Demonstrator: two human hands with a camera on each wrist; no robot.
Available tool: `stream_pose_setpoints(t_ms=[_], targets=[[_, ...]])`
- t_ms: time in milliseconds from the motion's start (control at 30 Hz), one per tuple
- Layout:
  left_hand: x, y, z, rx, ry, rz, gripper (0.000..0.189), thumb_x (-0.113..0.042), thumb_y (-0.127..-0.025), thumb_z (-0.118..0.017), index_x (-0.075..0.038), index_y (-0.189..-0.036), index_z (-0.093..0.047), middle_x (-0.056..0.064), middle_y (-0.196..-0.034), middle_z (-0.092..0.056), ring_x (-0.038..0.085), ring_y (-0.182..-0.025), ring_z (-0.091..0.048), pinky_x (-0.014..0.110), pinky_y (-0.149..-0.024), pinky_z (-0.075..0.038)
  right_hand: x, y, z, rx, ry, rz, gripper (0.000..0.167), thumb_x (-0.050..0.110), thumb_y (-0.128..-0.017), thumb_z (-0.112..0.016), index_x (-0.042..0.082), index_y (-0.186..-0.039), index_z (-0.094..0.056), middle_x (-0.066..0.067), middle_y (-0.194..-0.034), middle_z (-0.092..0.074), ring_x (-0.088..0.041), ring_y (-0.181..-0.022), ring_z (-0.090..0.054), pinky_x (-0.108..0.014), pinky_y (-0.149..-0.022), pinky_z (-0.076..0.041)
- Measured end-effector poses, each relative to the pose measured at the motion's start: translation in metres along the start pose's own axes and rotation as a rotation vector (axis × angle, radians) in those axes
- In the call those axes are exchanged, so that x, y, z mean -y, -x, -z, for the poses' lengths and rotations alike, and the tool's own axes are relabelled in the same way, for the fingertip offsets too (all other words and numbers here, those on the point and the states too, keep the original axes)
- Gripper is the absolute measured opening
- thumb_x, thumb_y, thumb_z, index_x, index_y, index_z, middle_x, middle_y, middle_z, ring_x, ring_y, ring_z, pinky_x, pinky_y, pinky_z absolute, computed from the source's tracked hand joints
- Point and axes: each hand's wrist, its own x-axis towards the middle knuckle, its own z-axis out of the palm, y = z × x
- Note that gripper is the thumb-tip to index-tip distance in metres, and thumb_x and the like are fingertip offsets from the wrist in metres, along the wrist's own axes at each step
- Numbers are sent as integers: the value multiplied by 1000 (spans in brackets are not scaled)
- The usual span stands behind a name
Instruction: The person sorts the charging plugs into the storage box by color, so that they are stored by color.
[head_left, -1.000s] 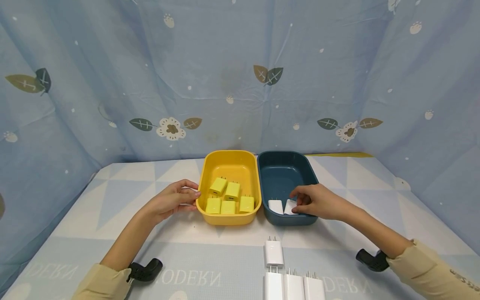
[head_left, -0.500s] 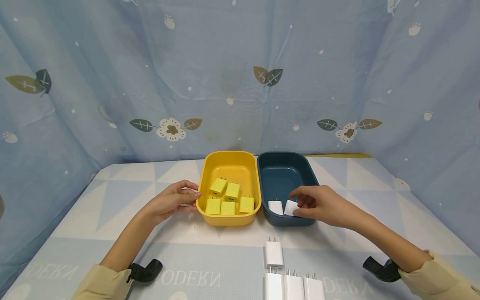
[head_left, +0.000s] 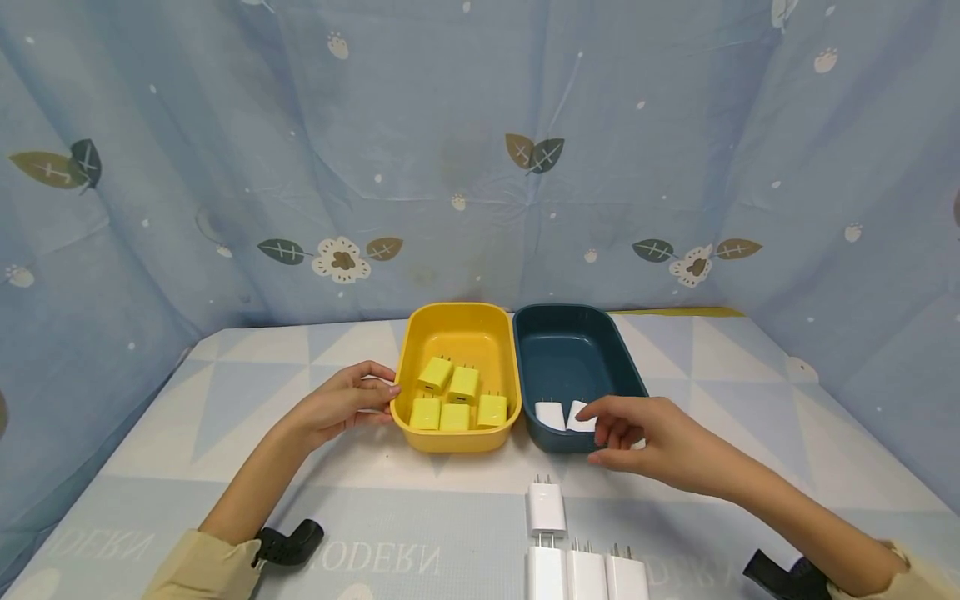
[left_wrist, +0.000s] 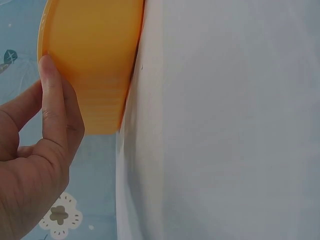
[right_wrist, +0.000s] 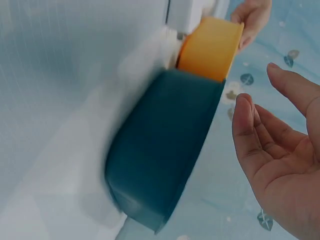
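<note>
- Blue printed curtain (head_left: 450,100) behind the tabletop (head_left: 262,404); near its back edge, yellow tray (head_left: 457,443) and navy tray (head_left: 558,445) side by side.
- Left hand (head_left: 347,402) pinches the yellow tray's left rim; left wrist view adds fingers along the outer wall.
- Right hand (head_left: 660,440) is spread, near the navy tray's front right corner.
- Only head view shows 5 yellow charger plugs (head_left: 463,386) and 2 white charger plugs (head_left: 550,416) inside, front ends.
- 4 white adapters (head_left: 587,577) lie toward the tabletop's front edge.

worktop (head_left: 367,467) far edge: yellow tray (head_left: 453,443), dark-blue tray (head_left: 566,358) | yellow chargers (head_left: 463,385) in first; white chargers (head_left: 551,415) in second and toward near edge | surface: white/pale-blue triangles, grey-blue band, white lettering | curtain (head_left: 450,100): blue, leaf/flower print | sleeves (head_left: 198,568): beige
</note>
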Motion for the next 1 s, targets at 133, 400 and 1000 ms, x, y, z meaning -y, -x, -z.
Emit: stream_pose_setpoints(t_ms=[133,400,1000], targets=[[1,0,0,-1,0,-3,42,-10,-98,-63,7,-127,-38,16,-104,-61,19,-83,-64,31,-78,-60,1,2,-11,45,-34,-9,41,31,-88,-77,10,-120,-64,9,-88,-62,-9,-78,-60,-24,-70,-56],[1,0,0,1,-9,-9,42,-10,-99,-62,7,-127,-38,16,-104,-61,19,-83,-63,31,-78,-60,-2,3,-32,132,-96,-34,42,33,-87,-78,9,-118,-64,5,-89,-62,-7,-76,-59,-23,-68,-56],[1,0,0,-15,-12,5,38,-9,-99,-61,6,-126,-39,12,-100,-62,18,-82,-63,29,-77,-60,-10,-1,-58,199,-134,-101,41,26,-83,-82,15,-117,-63,7,-85,-60,-5,-71,-56,-22,-62,-54]])
